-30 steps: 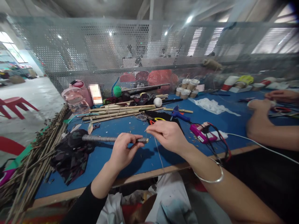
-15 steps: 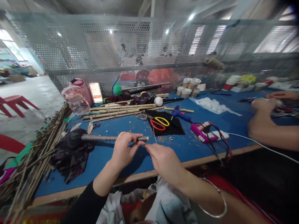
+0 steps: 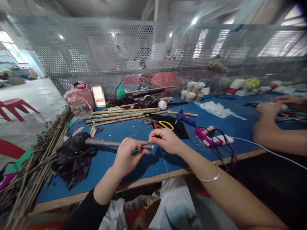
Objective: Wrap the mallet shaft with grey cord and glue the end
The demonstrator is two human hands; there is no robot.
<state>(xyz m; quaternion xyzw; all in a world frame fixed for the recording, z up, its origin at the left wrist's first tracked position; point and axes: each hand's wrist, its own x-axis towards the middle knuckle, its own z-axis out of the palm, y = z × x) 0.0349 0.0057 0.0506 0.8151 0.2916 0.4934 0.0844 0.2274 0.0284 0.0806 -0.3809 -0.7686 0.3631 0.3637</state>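
Observation:
My left hand (image 3: 126, 156) is closed round a grey stick wound with thread (image 3: 103, 143), held level above the blue table (image 3: 115, 166). The stick's far end reaches a heap of dark cloth (image 3: 72, 153). My right hand (image 3: 165, 140) pinches a thin thread (image 3: 163, 161) right at the stick's near end; the thread hangs down over the table edge. A silver bangle (image 3: 208, 179) sits on my right wrist.
Bamboo sticks (image 3: 120, 114), scissors on black cloth (image 3: 165, 125), a blue glue gun (image 3: 183, 118), a pink device with cables (image 3: 207, 135), a white ball (image 3: 162, 104) and a pink jug (image 3: 78, 100) lie on the table. Dry twigs (image 3: 31, 166) pile left. Another person's arms (image 3: 273, 127) work right.
My right hand swung down and toward me with the thread, then came back up over the stick's end. The left hand kept the stick nearly still.

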